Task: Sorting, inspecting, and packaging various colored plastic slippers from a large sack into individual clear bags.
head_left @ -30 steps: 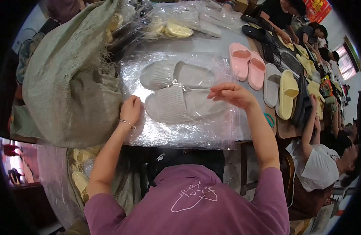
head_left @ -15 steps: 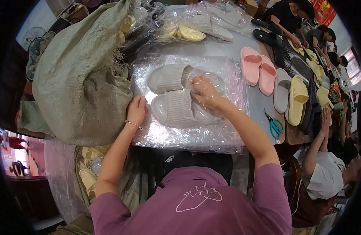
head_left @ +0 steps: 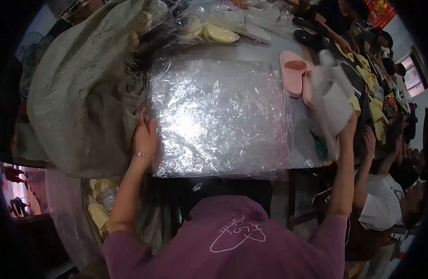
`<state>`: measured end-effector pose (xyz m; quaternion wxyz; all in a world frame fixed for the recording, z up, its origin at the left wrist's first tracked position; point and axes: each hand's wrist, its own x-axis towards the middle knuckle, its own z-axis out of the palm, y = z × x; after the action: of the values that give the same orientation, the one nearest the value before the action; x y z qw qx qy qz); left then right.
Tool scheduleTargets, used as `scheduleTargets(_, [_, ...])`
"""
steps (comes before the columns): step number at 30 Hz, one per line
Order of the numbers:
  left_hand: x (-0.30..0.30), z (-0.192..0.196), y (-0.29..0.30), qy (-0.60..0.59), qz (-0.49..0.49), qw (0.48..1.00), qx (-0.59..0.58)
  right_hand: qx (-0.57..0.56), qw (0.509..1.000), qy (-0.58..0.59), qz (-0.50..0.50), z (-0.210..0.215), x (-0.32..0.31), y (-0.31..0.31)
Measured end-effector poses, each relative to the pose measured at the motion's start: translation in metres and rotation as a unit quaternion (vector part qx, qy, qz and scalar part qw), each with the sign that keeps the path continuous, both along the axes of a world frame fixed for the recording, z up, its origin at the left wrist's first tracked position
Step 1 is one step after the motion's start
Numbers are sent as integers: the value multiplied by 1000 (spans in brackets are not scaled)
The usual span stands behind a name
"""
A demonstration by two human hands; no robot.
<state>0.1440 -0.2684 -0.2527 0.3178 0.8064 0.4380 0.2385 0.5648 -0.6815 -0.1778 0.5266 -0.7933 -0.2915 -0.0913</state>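
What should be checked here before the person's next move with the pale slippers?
1. Pale slippers held in right hand: ok, lifted off the table.
2. Grip secure: cannot tell, blurred.
3. Left hand on edge of plastic sheets: ok.
4. Plastic sheets bare of slippers: ok.
5. Pink slippers apart from the sheets: ok, just beyond their right edge.
6. Way clear to the right: not ok, another person's hand is close.

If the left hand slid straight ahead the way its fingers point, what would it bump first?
Probably the green woven sack. The left hand points up along the plastic sheets' left edge, where the sack bulges in; depth is unclear.
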Motion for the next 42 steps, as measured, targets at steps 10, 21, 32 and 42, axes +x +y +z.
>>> scheduleTargets(10, [8, 26, -42, 228, -377, 868, 230, -138, 960, -122, 213, 52, -214, 201])
scheduleTargets(21, [3, 10, -44, 203, -347, 893, 204, -267, 960, -50, 65, -56, -141, 183])
scheduleTargets(32, [109, -45, 80, 204, -51, 940, 270, -292, 942, -167, 20, -96, -114, 178])
scheduleTargets(42, [58, 22, -46, 269, -326, 885, 197, -287, 940, -180, 42, -66, -117, 169])
